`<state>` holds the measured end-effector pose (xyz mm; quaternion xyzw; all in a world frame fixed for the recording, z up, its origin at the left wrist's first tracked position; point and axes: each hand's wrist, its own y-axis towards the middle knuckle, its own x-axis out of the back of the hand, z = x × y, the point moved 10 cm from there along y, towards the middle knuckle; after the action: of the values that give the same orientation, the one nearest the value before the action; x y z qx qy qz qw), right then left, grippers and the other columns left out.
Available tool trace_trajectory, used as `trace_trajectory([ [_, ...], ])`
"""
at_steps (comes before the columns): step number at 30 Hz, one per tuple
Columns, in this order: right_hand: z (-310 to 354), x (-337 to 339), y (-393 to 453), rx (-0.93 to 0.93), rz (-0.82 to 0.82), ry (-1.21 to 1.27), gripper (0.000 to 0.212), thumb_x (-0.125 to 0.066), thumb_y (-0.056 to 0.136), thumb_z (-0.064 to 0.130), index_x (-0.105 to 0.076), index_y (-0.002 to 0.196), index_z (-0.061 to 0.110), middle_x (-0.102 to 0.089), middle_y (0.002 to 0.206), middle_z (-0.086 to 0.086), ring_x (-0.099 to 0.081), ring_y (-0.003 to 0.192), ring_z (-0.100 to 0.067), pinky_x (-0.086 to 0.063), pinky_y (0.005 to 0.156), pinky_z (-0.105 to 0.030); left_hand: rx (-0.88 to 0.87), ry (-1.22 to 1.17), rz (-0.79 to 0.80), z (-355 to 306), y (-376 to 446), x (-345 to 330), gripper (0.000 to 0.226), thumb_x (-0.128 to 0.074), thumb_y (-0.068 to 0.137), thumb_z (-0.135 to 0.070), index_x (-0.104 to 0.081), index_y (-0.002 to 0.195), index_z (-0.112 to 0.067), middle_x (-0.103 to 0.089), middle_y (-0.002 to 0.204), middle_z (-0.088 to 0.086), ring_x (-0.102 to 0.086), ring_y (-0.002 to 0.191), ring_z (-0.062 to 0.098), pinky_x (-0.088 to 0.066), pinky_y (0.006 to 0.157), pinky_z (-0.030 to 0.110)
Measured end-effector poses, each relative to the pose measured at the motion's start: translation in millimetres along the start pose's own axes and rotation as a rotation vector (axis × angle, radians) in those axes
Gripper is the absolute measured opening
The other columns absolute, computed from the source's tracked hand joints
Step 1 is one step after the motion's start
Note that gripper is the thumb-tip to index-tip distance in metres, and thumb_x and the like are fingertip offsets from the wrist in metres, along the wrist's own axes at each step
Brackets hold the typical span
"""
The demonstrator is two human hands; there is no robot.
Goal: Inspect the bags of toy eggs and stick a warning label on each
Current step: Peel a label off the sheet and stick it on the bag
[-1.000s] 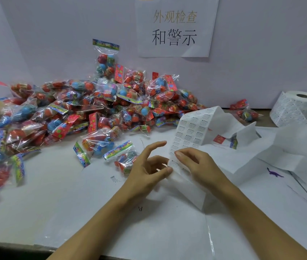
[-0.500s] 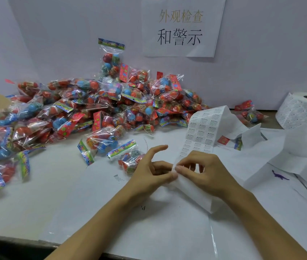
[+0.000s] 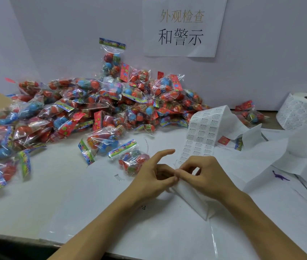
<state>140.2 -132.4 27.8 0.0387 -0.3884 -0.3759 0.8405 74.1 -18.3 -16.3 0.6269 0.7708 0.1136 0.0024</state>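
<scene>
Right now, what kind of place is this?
Probably a toy-packing workbench for checking and labelling: a big pile of toy egg bags, a strip of warning labels, and a label roll.

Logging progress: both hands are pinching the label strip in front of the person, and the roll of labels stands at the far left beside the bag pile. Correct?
Not quite. In the head view the roll of labels stands at the far right, away from the bag pile. The left hand and right hand do pinch the label strip.
</scene>
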Motion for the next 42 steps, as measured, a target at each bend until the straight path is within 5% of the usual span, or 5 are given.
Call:
trace_trajectory([
  [10, -10.0, 68.7, -16.6, -0.089, -0.662, 0.065, 0.017, -0.075, 0.088, 0.012, -0.069, 0.074, 0.02, -0.069, 0.074, 0.006, -0.063, 0.072, -0.01, -0.051, 0.063, -0.025, -0.12, 0.327, -0.04, -14.7, -4.9, 5.2, 0.05, -0.078, 0.086, -0.014, -0.062, 0.132, -0.027, -0.071, 0.081, -0.001, -0.061, 0.065, 0.011, -0.051, 0.067, 0.022],
  [19, 31.7, 27.3, -13.0, 0.24, -0.451, -0.058, 0.012, -0.077, 0.086, 0.014, -0.072, 0.076, 0.015, -0.067, 0.074, 0.006, -0.06, 0.069, -0.009, -0.047, 0.055, -0.03, -0.049, 0.076, -0.141, -20.7, -0.3, 19.7, 0.048, -0.056, 0.085, -0.064, -0.074, 0.082, -0.019, -0.055, 0.06, -0.005, -0.046, 0.054, 0.012, -0.037, 0.056, 0.016],
  [22, 34.5, 18.9, -12.9, 0.281, -0.398, -0.064, 0.008, -0.082, 0.083, 0.014, -0.074, 0.084, 0.014, -0.068, 0.081, 0.006, -0.061, 0.074, -0.007, -0.048, 0.056, -0.029, 0.008, -0.104, -0.098, -13.1, 0.6, 16.9, 0.061, -0.06, 0.086, -0.059, -0.074, 0.092, 0.001, -0.052, 0.074, 0.03, -0.04, 0.059, 0.021, -0.031, 0.054, 0.022],
  [34, 22.6, 0.2, -6.0, 0.181, -0.211, 0.075, 0.043, -0.085, 0.077, 0.036, -0.071, 0.115, 0.022, -0.063, 0.105, 0.009, -0.062, 0.098, -0.01, -0.051, 0.065, -0.024, 0.013, -0.427, -0.136, -13.6, 1.9, 20.4, 0.024, -0.077, 0.076, -0.026, -0.08, 0.097, -0.013, -0.061, 0.082, 0.013, -0.054, 0.063, 0.02, -0.042, 0.057, 0.027],
  [42, 9.3, 7.1, -3.6, 0.072, -0.265, 0.164, 0.006, -0.082, 0.082, 0.02, -0.077, 0.085, 0.023, -0.059, 0.108, 0.005, -0.062, 0.106, -0.014, -0.054, 0.069, -0.023, -0.086, 0.043, -0.244, -20.5, -2.1, 32.4, 0.033, -0.071, 0.087, -0.03, -0.066, 0.118, -0.023, -0.074, 0.091, 0.001, -0.059, 0.064, 0.014, -0.047, 0.059, 0.022],
])
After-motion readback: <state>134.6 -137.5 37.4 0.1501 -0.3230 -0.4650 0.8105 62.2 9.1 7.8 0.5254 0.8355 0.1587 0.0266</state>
